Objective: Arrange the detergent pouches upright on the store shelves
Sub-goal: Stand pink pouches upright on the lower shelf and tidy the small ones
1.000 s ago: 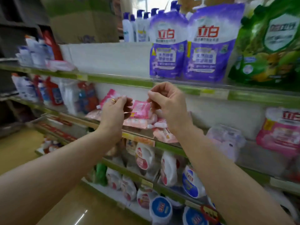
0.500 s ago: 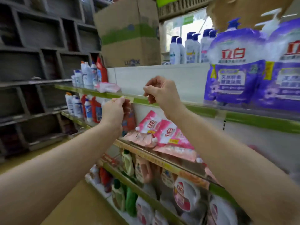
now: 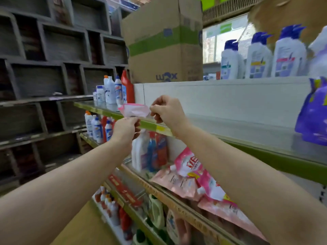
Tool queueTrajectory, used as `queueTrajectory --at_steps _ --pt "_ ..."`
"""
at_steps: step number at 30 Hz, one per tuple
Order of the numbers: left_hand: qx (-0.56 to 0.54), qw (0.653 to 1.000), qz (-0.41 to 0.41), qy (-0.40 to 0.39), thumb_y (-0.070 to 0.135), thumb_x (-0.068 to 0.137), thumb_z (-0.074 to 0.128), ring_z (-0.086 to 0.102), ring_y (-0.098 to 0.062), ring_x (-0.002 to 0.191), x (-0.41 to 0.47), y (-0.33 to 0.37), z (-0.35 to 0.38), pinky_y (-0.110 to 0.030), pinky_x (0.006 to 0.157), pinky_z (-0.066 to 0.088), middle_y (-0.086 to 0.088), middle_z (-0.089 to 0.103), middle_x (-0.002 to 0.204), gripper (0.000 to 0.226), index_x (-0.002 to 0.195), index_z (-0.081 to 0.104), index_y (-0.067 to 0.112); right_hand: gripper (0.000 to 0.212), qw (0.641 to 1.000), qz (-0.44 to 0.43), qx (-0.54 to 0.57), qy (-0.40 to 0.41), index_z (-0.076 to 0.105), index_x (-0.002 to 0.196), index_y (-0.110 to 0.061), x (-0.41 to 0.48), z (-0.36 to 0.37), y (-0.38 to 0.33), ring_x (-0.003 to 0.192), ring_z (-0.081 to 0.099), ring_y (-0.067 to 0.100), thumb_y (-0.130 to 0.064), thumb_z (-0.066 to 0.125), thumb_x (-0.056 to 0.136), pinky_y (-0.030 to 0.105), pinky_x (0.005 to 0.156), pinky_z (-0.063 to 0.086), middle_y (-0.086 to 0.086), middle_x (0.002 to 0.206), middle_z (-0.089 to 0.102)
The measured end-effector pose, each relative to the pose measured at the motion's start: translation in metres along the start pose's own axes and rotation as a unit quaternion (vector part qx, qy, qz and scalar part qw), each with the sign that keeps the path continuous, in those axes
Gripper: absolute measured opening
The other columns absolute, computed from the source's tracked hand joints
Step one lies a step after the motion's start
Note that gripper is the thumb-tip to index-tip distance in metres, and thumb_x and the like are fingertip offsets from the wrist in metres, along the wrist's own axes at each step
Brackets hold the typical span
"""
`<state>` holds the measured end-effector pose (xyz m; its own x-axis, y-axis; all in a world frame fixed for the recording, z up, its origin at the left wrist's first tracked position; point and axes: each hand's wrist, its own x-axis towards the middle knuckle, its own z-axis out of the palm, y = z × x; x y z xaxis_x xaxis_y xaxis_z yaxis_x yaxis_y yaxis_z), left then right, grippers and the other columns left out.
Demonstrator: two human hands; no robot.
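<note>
Nearest, both bare forearms reach up from the lower edge toward the shelves. Below the right arm, pink pouches (image 3: pixel 191 175) lie flat and overlapping on the lower shelf (image 3: pixel 178 197), one with its spout cap pointing left. Further in, the left hand (image 3: pixel 125 129) has its fingers curled and pinches the lower edge of a pink pouch (image 3: pixel 133 109). The right hand (image 3: pixel 168 112) pinches that pouch's right end between thumb and fingertips. The pouch sits crumpled, not upright, on the upper shelf (image 3: pixel 159 127), just behind its green front strip. Beyond it, at the shelf's far end, stand white bottles (image 3: pixel 110 92) and a red bottle (image 3: pixel 127 87). A purple pouch (image 3: pixel 313 117) stands well to the right. Above, a box (image 3: pixel 164 43) rests on top.
</note>
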<state>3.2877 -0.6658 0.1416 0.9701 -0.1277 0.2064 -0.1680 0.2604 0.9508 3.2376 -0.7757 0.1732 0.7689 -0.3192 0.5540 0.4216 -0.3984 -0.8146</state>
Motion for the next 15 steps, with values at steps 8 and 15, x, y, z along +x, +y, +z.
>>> queueTrajectory --at_steps 8,15 --pt "0.021 0.999 -0.030 0.034 0.001 0.087 0.046 0.038 -0.013 0.042 0.146 -0.021 -0.030 -0.022 0.043 0.032 -0.006 0.042 0.060 0.026 0.063 0.046 0.011 0.027 0.997 0.038 -0.063 0.013 0.050 0.060 -0.015 0.107 0.071 0.059 0.050 0.051 0.021 0.005 0.054 0.079 0.035 0.058 0.048 0.006 0.056 0.056" --pt "0.029 0.997 -0.073 0.027 0.009 0.092 0.046 0.041 -0.009 0.034 0.259 -0.033 -0.058 -0.013 0.035 0.032 -0.007 0.042 0.060 0.030 0.062 0.045 0.011 0.027 0.976 0.046 -0.212 -0.025 0.060 0.108 -0.009 0.195 0.135 0.104 0.097 0.054 0.022 -0.007 0.058 0.081 0.030 0.087 0.044 0.009 0.105 0.061"
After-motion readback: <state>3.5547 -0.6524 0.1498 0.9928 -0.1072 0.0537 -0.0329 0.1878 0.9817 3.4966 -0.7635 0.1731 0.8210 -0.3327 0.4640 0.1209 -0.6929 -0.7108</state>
